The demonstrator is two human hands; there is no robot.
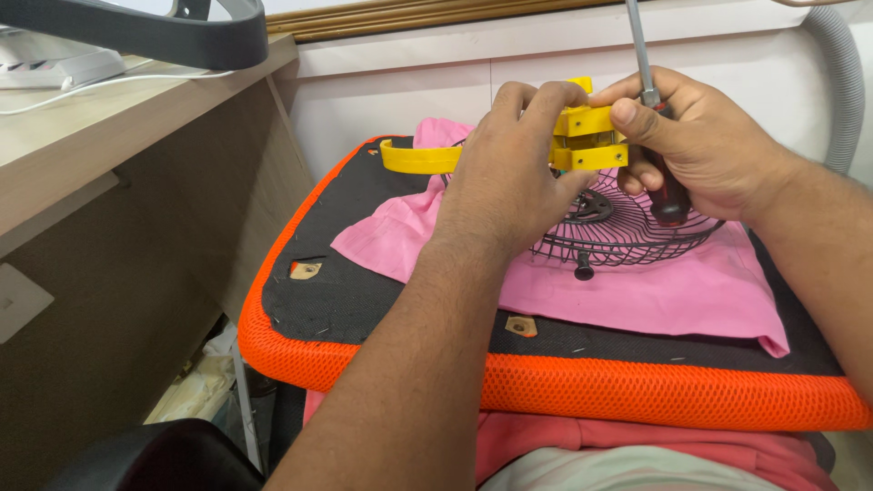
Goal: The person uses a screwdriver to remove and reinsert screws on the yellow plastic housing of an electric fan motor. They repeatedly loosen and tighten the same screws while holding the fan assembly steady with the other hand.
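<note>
Your left hand [505,173] grips the yellow clamp [587,136] on the black wire guard [627,236]. Your right hand [700,145] clutches a screwdriver [647,91]. A pink cloth [673,291] lies under them.

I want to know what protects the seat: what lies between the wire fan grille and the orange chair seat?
In the head view, a pink cloth is spread under the grille, covering the seat.
</note>
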